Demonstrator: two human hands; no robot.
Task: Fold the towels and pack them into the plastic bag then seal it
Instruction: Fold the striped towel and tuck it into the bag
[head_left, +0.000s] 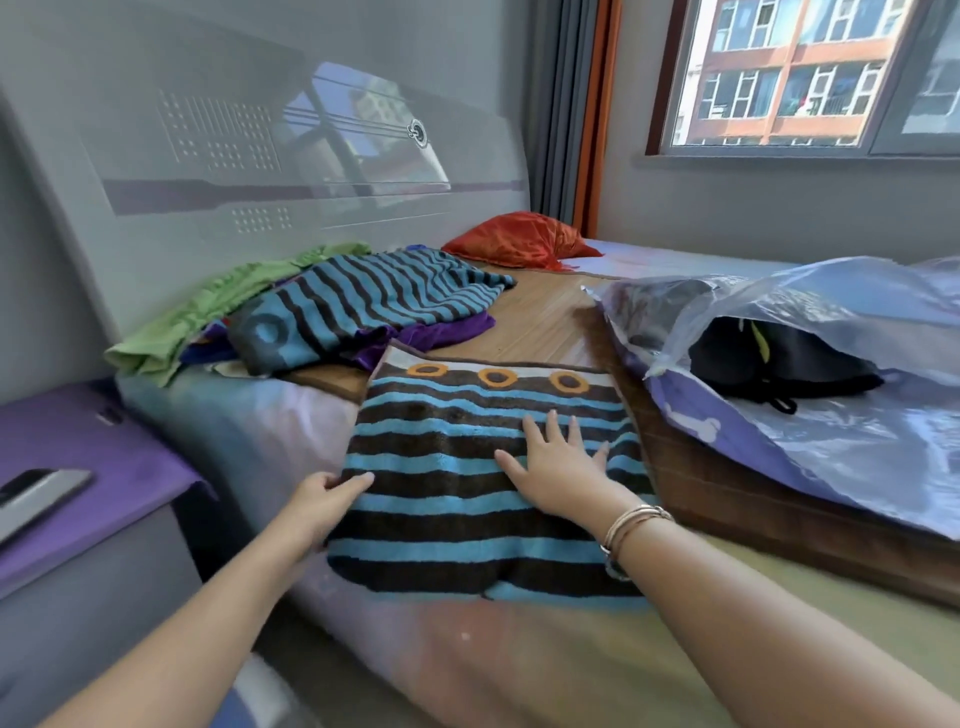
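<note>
A blue-and-brown striped towel (483, 483) with orange rings along its far edge lies spread on the bed (519, 649) in front of the person. The right hand (558, 465) rests flat on the towel, fingers straight and spread, pressing the cloth down. The left hand (324, 499) pinches the towel's left edge between thumb and curled fingers. Farther back, near the headboard (260, 130), a heap of unfolded towels (358, 306) sits: a striped one on top, green and purple ones beneath. To the right, well apart from the heap, the clear plastic bag (831, 364) lies open-mouthed on the bed with a dark item (769, 364) inside. A red cushion (519, 241) lies beyond.
</note>
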